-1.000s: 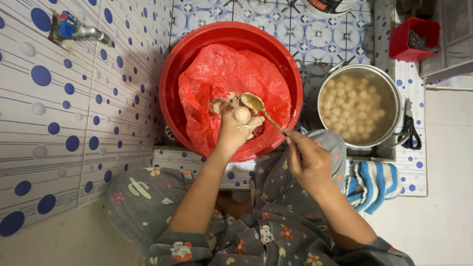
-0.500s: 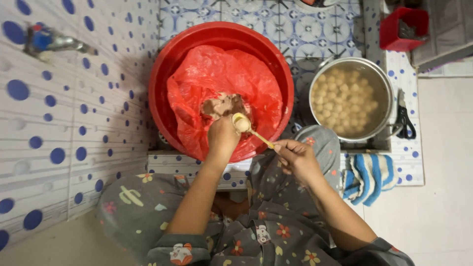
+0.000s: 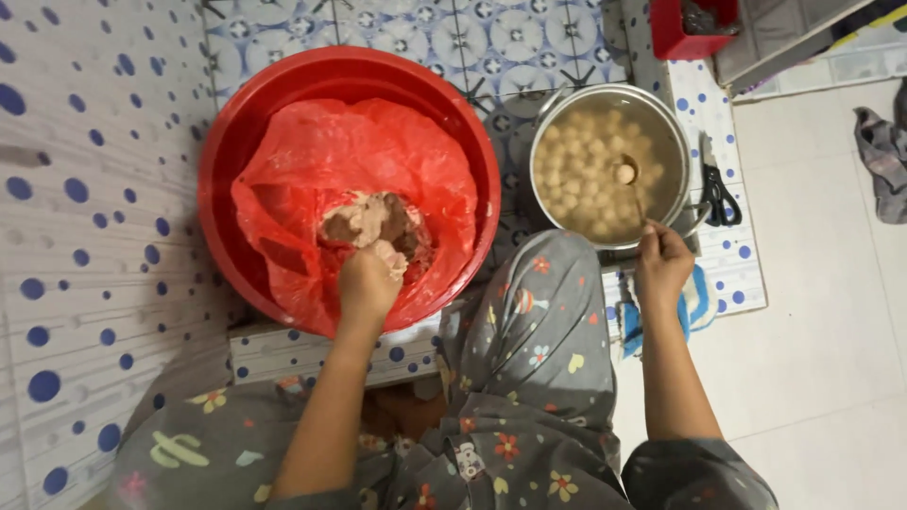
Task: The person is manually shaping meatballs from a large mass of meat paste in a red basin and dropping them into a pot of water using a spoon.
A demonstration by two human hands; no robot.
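The fingers of the left hand are curled together into the soft pinkish-brown paste, the knuckles up and the fingertips buried in it, so the hand is closed on a lump of the stuff. The paste lies in a hollow of a crumpled red plastic bag that lines a big round red basin, and the basin sits on patterned floor tiles beside a white wall with blue dots. The right hand is closed in a fist around the thin handle of a spoon, thumb and fingers pressed tight on it. The bowl of the spoon reaches out over a metal pot and carries one pale ball just at the surface of the water. Many more pale balls float close together in the pot, filling most of it. The pot stands to the right of the basin, close beside it. A pair of black-handled scissors lies on a dotted mat just right of the pot, and a small red box stands farther back. A blue and white striped cloth lies under the right wrist. The person's knees, in grey patterned trousers, rise between the two arms.
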